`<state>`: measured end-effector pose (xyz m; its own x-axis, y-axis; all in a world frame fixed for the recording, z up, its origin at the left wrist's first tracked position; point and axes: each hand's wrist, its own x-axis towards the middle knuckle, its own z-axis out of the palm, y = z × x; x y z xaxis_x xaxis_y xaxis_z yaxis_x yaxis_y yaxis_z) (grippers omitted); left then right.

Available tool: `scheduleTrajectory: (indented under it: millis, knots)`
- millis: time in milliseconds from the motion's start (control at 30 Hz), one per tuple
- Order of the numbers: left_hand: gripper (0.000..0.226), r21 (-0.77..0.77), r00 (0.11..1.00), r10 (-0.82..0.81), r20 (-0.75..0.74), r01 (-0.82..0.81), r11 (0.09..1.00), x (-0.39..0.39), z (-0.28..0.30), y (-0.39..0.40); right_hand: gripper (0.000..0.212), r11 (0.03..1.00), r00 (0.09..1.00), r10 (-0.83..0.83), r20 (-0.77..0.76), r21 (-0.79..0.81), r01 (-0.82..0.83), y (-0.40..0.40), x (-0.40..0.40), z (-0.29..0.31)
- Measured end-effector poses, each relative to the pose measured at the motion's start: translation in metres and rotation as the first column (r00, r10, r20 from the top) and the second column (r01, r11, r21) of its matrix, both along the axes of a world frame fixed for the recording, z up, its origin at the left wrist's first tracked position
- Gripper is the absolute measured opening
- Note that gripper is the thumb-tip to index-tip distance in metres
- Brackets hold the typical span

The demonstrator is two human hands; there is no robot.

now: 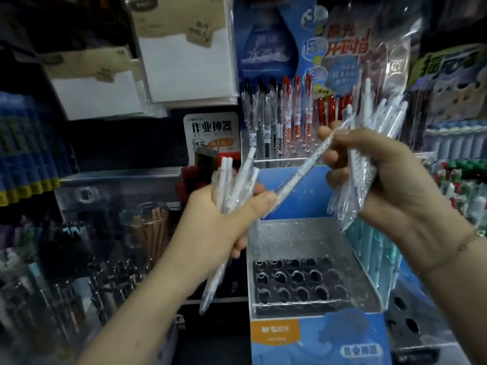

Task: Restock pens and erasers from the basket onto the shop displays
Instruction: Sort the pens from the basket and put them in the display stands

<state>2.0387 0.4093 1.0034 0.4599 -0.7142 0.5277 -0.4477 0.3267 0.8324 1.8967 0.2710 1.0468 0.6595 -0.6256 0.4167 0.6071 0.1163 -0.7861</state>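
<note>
Clear plastic pens fill both fists above the empty holed display tray (300, 280): the left hand (224, 219) grips 1 bunch (234, 180), the right hand (382, 180) another (355, 164), 1 pen (297, 177) bridging them, probably being passed for slotting.

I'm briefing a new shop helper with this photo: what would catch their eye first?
Two hands at centre, each gripping a bunch of clear white-capped pens: the left hand holds its bunch upright, and the right hand holds another, with one pen spanning between them. Below them sits a blue display box whose black hole grid is empty. Behind stand black and red pens on a shelf.
</note>
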Motion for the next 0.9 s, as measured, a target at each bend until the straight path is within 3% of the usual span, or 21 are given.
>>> scheduleTrajectory:
  millis: [100,333,400,467,533,600,633,767,833,900]
  knots:
    - [0.031,0.057,0.989,-0.121,-0.086,0.127,0.99,-0.008,-0.002,0.004,0.016,0.999,1.0,-0.004,-0.007,-0.04,0.004,0.004,-0.003,-0.005]
    - [0.036,0.057,0.969,-0.082,-0.233,0.098,0.994,-0.003,-0.009,0.009,0.009,0.997,0.998,-0.063,0.02,-0.046,0.064,0.002,-0.012,-0.008]
    - [0.035,-0.02,0.939,-0.061,-0.338,0.058,0.998,0.001,-0.009,0.012,0.023,0.966,0.971,-0.221,-0.096,-0.16,0.204,0.0,-0.018,-0.009]
    - [0.03,-0.073,0.915,-0.033,-0.402,0.004,0.997,0.006,-0.008,0.014,0.03,0.9,0.882,-0.352,-0.312,-0.372,0.227,0.002,-0.025,-0.01]
    - [0.021,-0.093,0.937,0.012,-0.349,-0.048,0.994,0.008,-0.007,0.018,0.017,0.831,0.739,-0.42,-0.526,-0.55,0.081,0.008,-0.029,-0.011]
    - [0.014,-0.104,0.98,0.077,-0.185,-0.097,0.99,0.003,-0.005,0.022,0.012,0.748,0.622,-0.527,-0.58,-0.663,0.015,0.012,-0.028,-0.013]
    - [0.011,-0.114,0.989,0.119,-0.09,-0.129,0.985,-0.001,-0.003,0.023,0.014,0.727,0.623,-0.547,-0.56,-0.687,0.021,0.013,-0.026,-0.014]
    - [0.004,-0.168,0.971,0.179,0.161,-0.151,0.974,-0.013,0.014,0.019,0.013,0.793,0.816,-0.389,-0.428,-0.607,0.059,0.022,-0.014,-0.012]
    - [0.005,-0.195,0.956,0.184,0.228,-0.14,0.971,-0.016,0.025,0.013,0.024,0.773,0.85,-0.362,-0.382,-0.632,0.044,0.026,-0.006,-0.01]
    - [0.013,-0.233,0.946,0.203,0.253,-0.144,0.962,-0.017,0.034,0.006,0.017,0.776,0.888,-0.354,-0.293,-0.622,0.104,0.028,0.001,-0.007]
